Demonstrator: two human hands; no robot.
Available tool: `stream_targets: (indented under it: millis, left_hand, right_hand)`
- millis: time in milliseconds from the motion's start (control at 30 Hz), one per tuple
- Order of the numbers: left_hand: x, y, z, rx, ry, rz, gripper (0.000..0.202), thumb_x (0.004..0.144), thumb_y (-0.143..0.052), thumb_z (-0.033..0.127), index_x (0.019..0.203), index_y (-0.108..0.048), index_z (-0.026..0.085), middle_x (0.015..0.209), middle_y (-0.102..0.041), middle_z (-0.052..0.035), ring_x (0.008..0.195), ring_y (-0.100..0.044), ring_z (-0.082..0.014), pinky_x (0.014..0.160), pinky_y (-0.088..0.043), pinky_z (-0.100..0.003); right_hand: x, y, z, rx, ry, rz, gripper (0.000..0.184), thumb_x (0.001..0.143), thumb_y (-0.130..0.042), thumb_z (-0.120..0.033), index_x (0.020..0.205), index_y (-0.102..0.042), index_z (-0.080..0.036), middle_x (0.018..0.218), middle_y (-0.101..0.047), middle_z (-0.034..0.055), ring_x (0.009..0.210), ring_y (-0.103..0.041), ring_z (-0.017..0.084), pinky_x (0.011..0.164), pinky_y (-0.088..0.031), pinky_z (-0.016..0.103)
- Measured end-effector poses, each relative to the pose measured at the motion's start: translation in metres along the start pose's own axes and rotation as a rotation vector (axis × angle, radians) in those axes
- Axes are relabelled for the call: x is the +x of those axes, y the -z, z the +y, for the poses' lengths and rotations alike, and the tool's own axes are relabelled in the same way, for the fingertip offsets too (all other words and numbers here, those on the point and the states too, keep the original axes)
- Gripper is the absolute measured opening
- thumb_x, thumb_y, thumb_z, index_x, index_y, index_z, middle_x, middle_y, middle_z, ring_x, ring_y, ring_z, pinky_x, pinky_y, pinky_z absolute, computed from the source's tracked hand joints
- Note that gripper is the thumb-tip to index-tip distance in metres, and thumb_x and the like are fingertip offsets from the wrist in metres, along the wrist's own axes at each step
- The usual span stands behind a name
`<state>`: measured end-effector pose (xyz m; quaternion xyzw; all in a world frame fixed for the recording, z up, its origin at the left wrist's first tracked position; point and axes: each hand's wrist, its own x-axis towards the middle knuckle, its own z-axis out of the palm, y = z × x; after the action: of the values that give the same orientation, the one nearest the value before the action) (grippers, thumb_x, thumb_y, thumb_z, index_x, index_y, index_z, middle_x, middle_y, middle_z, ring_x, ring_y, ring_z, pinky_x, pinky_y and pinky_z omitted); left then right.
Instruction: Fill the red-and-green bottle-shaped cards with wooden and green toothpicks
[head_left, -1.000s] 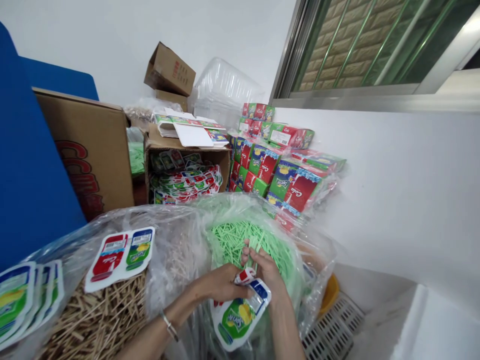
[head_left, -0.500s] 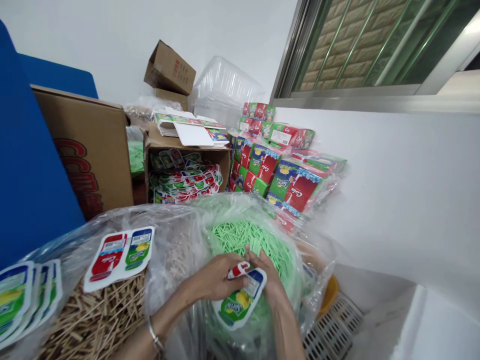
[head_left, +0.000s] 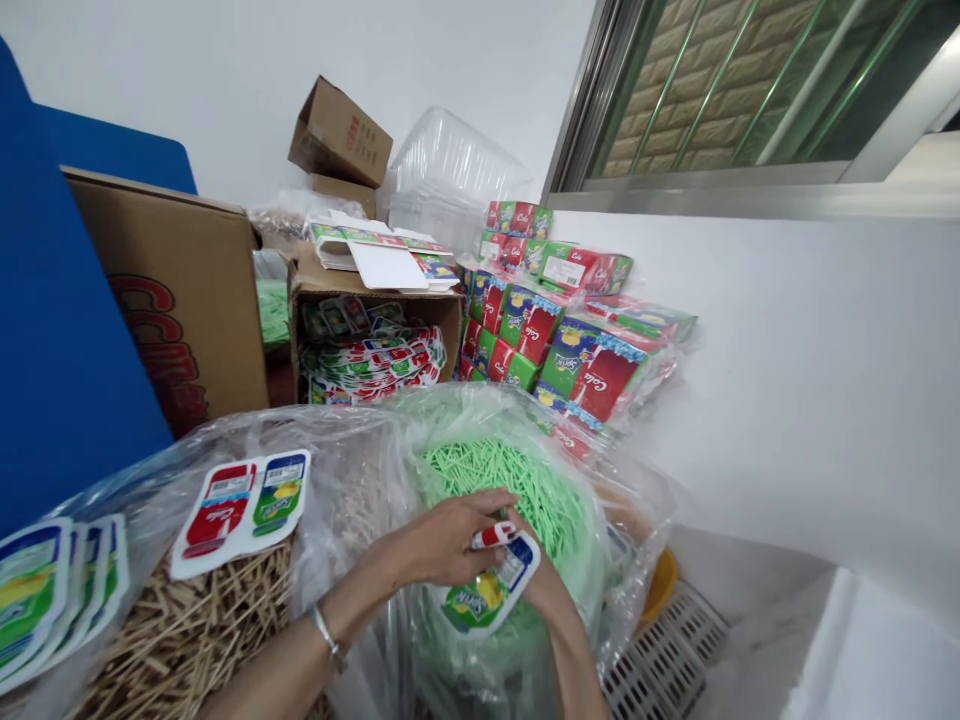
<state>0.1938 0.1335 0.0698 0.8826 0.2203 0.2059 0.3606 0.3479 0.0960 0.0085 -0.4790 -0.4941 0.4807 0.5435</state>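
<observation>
A printed Sprite and Cola blister card (head_left: 480, 600) hangs bent over the bag of green sticks, its red Cola half seen nearly edge-on. My left hand (head_left: 454, 535) is closed on the card near its fold, with its fingers stretched across toward my right hand. My right hand (head_left: 541, 575) is behind the card's right edge; its fingers are mostly hidden by the card and my left hand. Just beyond both hands lie loose thin green sticks (head_left: 517, 480) inside a clear plastic bag (head_left: 480, 410).
Left of me, a flat card (head_left: 240, 510) and several overlapping cards (head_left: 56, 590) rest on brown sticks (head_left: 195, 630) in another bag. Behind stand an open carton (head_left: 375, 280) of cards and stacked printed boxes (head_left: 577, 360). A grey plastic crate (head_left: 667, 650) sits at lower right.
My left hand has shifted slightly right and up with the card, its fingers now reaching over my right hand. The right hand's fingers, visible before at the green sticks, are now covered.
</observation>
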Motion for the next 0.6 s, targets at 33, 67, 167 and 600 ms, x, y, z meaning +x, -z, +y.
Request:
stream_targets:
  millis: [33,67,167,600]
  left_hand:
    - [0.000,0.000,0.001,-0.014,0.010,0.004,0.037,0.080,-0.057,0.018,0.115,-0.063,0.010,0.137,-0.051,-0.0160,0.129,-0.042,-0.0280,0.107,-0.030,-0.039]
    - [-0.001,0.000,0.001,-0.023,0.020,0.012,0.040,0.078,-0.058,0.017,0.117,-0.062,0.009,0.136,-0.052,-0.0166,0.129,-0.042,-0.0287,0.108,-0.028,-0.040]
    - [-0.011,0.004,0.000,-0.130,0.067,0.105,0.041,0.082,-0.054,0.022,0.122,-0.057,0.012,0.135,-0.054,-0.0137,0.123,-0.049,-0.0269,0.104,-0.035,-0.040]
    - [-0.119,0.005,0.011,-1.175,0.725,1.447,0.029,0.071,-0.062,0.003,0.093,-0.070,0.021,0.074,-0.077,0.0009,0.064,-0.072,-0.0199,0.057,-0.061,-0.028]
  right_hand:
    - [0.001,0.000,0.001,-0.023,0.016,-0.008,0.024,0.062,-0.074,-0.016,0.082,-0.066,-0.026,0.074,-0.067,-0.0022,0.079,-0.059,0.022,0.089,-0.041,0.034]
    - [0.001,-0.001,0.002,-0.041,0.029,-0.010,0.022,0.062,-0.074,-0.017,0.080,-0.066,-0.026,0.071,-0.065,-0.0025,0.076,-0.058,0.021,0.087,-0.042,0.034]
    - [0.004,0.000,0.003,-0.083,0.074,0.022,0.013,0.069,-0.071,-0.029,0.078,-0.064,-0.023,0.067,-0.061,-0.0026,0.068,-0.054,0.019,0.074,-0.044,0.031]
    - [0.013,0.016,0.001,-0.306,0.133,0.095,0.031,0.078,-0.056,-0.053,0.072,-0.062,-0.023,0.058,-0.055,-0.0031,0.054,-0.049,0.017,0.058,-0.038,0.029]
